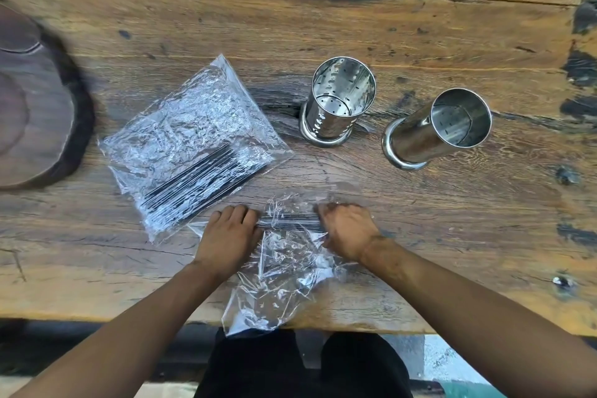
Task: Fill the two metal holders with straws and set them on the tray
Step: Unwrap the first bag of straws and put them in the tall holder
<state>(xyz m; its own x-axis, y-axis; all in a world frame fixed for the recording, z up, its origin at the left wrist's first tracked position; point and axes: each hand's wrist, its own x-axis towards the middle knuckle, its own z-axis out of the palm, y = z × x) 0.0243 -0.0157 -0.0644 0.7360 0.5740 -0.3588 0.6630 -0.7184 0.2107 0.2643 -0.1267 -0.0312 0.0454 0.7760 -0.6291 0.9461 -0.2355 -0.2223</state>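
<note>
Two empty perforated metal holders stand upright on the wooden table: one (337,107) at centre, the other (437,129) to its right. A clear plastic bag (190,139) with black straws (197,181) inside lies to the left. Near the front edge lies a second clear bag (284,271). My left hand (226,236) and my right hand (347,229) grip the two ends of a bundle of black straws (289,221) wrapped in that bag's plastic. The dark wooden tray (35,113) sits at the far left.
The table (355,26) is rough wood with dark knots and cracks. Its front edge runs just below the second bag, which hangs over it. My legs in dark trousers show below the edge.
</note>
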